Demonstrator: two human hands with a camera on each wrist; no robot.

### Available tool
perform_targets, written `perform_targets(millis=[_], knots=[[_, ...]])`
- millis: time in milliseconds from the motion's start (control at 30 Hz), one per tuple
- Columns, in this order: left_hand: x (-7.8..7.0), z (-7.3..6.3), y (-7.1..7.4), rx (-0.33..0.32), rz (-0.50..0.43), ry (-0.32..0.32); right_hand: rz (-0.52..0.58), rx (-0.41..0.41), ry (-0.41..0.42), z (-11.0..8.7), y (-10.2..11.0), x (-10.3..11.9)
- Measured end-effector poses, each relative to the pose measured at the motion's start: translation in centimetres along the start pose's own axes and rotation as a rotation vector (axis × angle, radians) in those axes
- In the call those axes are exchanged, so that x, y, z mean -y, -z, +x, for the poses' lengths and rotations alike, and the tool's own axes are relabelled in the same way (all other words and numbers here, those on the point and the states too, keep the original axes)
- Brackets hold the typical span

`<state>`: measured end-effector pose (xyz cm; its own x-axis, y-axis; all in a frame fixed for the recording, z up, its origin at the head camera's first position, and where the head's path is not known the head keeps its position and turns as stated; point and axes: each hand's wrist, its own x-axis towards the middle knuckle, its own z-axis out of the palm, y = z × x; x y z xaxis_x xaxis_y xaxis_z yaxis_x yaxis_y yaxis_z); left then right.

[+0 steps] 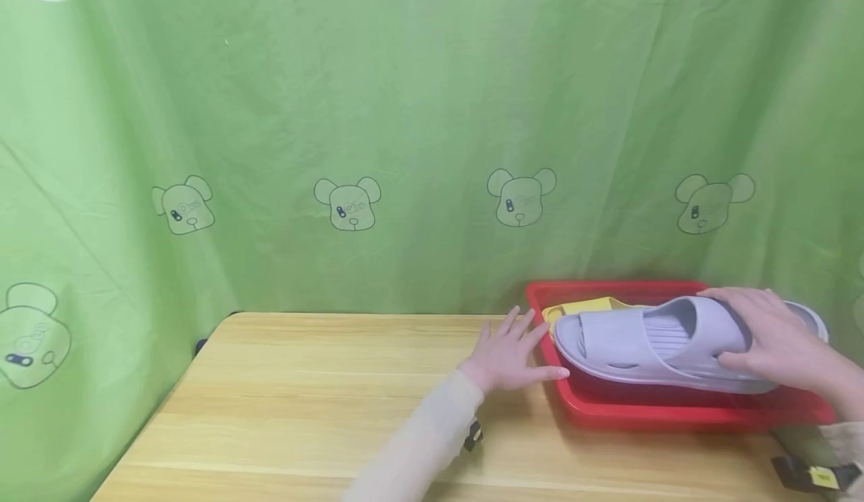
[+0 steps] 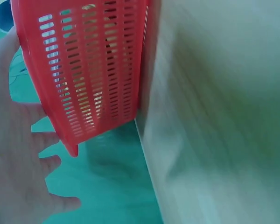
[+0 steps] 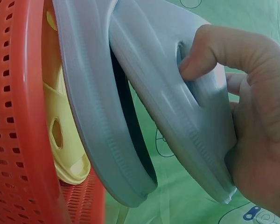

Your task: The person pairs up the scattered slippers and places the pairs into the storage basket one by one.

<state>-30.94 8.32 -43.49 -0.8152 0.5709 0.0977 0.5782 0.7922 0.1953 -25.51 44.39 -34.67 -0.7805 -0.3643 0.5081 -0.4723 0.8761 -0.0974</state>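
Note:
My right hand (image 1: 776,337) grips a pale lavender slipper (image 3: 158,93), its thumb at an opening in the strap. A second lavender slipper (image 3: 91,93) lies close against it in the right wrist view. Both are above a red slotted plastic basket (image 1: 675,416). Inside the basket is a yellow slipper (image 1: 594,305), partly hidden beneath the lavender ones. My left hand (image 1: 506,352) has its fingers spread at the basket's left side. In the left wrist view those fingers (image 2: 30,112) lie along the red rim; whether they press on it I cannot tell.
The basket stands on the right part of a wooden table (image 1: 304,397). A green curtain (image 1: 432,112) printed with bear heads hangs behind and along the left. The table's far edge runs just behind the basket.

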Motion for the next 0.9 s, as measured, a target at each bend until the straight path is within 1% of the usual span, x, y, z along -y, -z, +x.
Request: perform_targets(millis=[200,433,733,900], knots=[[0.3,1.1,0.4,0.045,0.041,-0.023,-0.011,-0.012,0.041,0.1,-0.2,0.3],[0.7,2.3,0.4,0.074,0.037,-0.040,-0.019,0.024,0.046,0.4,-0.2,0.8],[0.9,2.7,0.6,0.121,0.037,-0.039,-0.045,0.041,0.055,0.2,-0.2,0.8],[0.8,2.7,0.8,0.124,0.034,-0.035,-0.043,0.039,0.075,0.1,-0.2,0.9]])
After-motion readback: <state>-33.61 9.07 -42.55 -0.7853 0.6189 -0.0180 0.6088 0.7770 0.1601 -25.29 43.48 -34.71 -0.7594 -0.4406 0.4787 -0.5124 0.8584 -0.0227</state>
